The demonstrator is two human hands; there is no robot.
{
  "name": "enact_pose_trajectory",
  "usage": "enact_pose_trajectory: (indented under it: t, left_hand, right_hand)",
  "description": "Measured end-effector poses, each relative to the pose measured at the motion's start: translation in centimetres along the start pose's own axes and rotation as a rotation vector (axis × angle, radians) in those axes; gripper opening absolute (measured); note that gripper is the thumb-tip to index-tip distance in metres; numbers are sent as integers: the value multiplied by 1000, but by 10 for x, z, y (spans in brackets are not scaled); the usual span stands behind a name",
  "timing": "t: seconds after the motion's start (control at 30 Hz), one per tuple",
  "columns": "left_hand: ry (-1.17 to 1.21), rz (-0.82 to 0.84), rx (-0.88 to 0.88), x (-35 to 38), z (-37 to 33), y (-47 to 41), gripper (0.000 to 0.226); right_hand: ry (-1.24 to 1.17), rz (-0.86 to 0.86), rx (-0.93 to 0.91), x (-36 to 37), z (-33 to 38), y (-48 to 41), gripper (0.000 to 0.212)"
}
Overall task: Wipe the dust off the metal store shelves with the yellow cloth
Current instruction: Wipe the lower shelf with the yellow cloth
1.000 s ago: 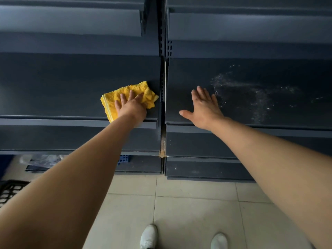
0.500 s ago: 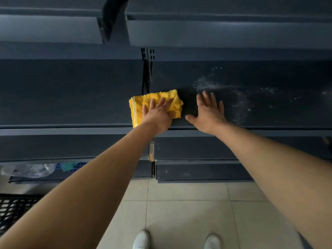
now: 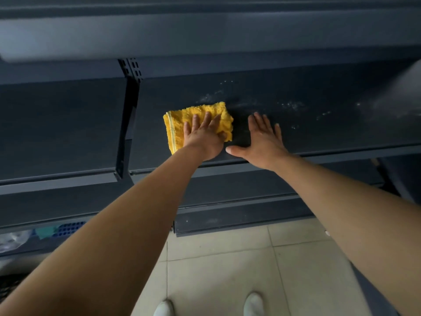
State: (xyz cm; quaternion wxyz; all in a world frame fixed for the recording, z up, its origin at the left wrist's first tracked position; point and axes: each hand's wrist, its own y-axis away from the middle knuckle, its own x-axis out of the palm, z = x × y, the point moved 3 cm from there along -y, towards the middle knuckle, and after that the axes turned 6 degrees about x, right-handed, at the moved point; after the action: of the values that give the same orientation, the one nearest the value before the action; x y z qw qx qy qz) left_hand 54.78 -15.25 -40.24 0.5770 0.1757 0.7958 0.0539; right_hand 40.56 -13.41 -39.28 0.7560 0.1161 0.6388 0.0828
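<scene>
Cloth: we see the yellow terry cloth [image 3: 178, 126] lying flat on the dark metal shelf [image 3: 330, 135] of the right-hand bay, near its left end, a little right of the slotted upright [image 3: 131, 71]
Left hand: our left hand [image 3: 204, 139] lies on top of the cloth, palm down, fingers straight and pressing it to the shelf, not curled round it
Right hand: our right hand [image 3: 262, 142] rests flat on bare shelf just beside the cloth's right edge, fingers spread wide, thumb out toward the left hand, holding nothing
Dust: we make out pale dust specks [image 3: 290, 105] behind and to the right of both hands
Below: beige floor tiles [image 3: 227, 258], and our two white shoe tips [image 3: 253, 304] at the bottom edge
</scene>
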Motion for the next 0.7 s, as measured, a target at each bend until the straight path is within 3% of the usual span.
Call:
enact_pose_trajectory:
  t: [0.17,0.33,0.43,0.7]
  left_hand:
    - [-35,-56,-8,-2,18,-3,57]
    - [36,-174,-333,-22,90,-5,61]
    - [50,-178,-436,-28,102,-14,61]
    - [22,-146,-244,-23,36,-61,59]
  right_hand:
    - [7,12,-17,-4,-13,-6,99]
    - [42,-5,-87,-4,-4,-15,89]
    - [60,-9,-114,-5,-3,-21,87]
    - [44,-58,-122,-8,-35,-25,86]
